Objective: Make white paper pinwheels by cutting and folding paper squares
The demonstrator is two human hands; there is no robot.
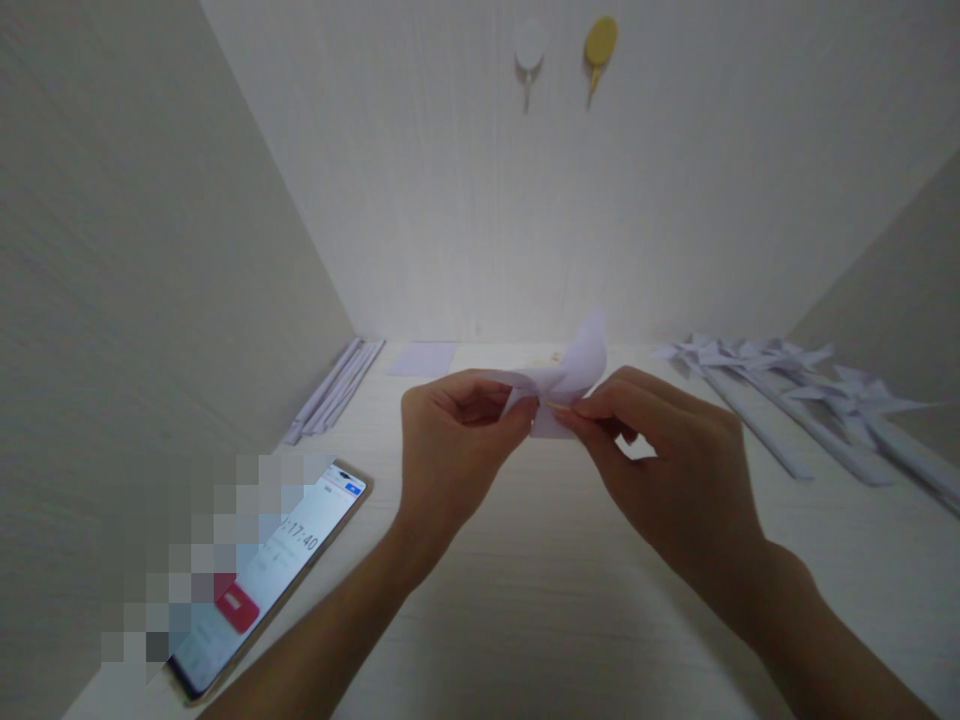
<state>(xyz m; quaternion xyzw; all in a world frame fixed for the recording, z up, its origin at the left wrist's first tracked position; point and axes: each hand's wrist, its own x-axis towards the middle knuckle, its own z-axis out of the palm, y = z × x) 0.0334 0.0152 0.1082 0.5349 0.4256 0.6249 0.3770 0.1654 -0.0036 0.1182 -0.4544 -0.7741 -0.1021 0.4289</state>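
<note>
Both hands meet above the middle of a pale wooden desk (540, 600). My left hand (450, 440) pinches the left part of a folded white paper piece (577, 365) between thumb and fingers. My right hand (660, 450) pinches the same paper from the right, fingertips pressed together at its centre. The paper's curled flaps rise above my fingers; its lower part is hidden behind them.
A phone (277, 570) with a lit timer screen lies at the front left. A bundle of rolled white paper sticks (334, 390) rests by the left wall. A flat paper square (424, 358) lies at the back. Several finished paper pinwheels (795, 395) lie at the right. Two hooks (562, 50) hang on the back wall.
</note>
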